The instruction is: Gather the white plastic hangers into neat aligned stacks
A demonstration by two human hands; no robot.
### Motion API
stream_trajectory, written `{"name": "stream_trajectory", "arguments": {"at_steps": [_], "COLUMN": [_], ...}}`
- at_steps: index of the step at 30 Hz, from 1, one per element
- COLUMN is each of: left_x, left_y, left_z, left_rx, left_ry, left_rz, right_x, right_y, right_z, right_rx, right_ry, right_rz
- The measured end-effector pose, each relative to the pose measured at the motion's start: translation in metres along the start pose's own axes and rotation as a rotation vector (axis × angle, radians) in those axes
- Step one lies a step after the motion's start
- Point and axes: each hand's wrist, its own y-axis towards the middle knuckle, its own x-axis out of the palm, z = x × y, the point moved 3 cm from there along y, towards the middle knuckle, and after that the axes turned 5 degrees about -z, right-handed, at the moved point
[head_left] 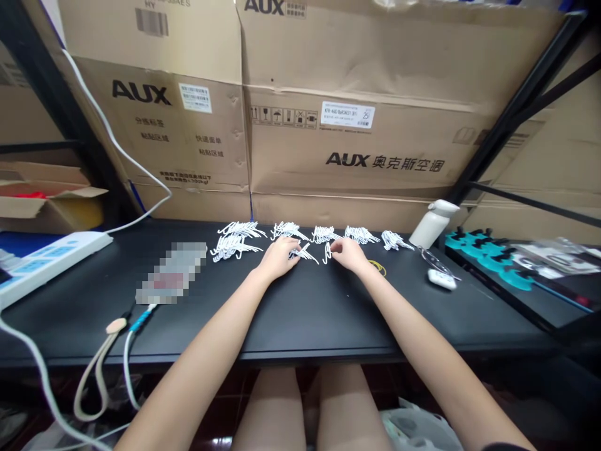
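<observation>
left hand [280, 258] closed on some white hooks [308, 254], right hand [350, 254] pinching one hook [327, 254], hook piles [323, 234] behind, black worktop [310, 319]

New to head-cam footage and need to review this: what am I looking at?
No robot: these are a person's bare left hand and right hand. The single picture comes from a camera on their head, facing forward and down. On the black table lie piles of white hooks, with a white bottle and yellow rubber bands to the right. The left hand touches a small bunch; the right appears to pinch a single hook.
</observation>
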Motion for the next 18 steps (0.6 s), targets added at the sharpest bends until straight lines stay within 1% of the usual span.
{"name": "stream_trajectory", "arguments": {"at_steps": [3, 6, 8, 11, 14, 18], "left_x": [0.001, 0.0, -0.002, -0.003, -0.004, -0.004], "left_y": [-0.001, -0.001, -0.002, -0.001, -0.001, 0.0], "left_z": [0.002, 0.006, 0.008, 0.009, 0.009, 0.012], "left_rx": [-0.018, -0.069, -0.082, -0.057, -0.01, 0.025], "left_ry": [0.042, 0.049, 0.047, 0.051, 0.059, 0.062], "left_rz": [-0.029, -0.033, -0.032, -0.042, -0.042, -0.043], "right_x": [0.003, 0.005, 0.003, -0.006, -0.013, -0.01], "right_y": [0.0, 0.0, 0.001, 0.002, 0.002, 0.002], "right_z": [-0.002, -0.003, -0.002, 0.001, 0.001, -0.004], "right_rx": [-0.014, -0.028, -0.026, -0.022, -0.039, -0.112], "right_ry": [0.005, 0.05, 0.064, 0.091, 0.184, 0.316], "right_rz": [0.018, -0.032, -0.057, -0.074, -0.103, -0.136]}}
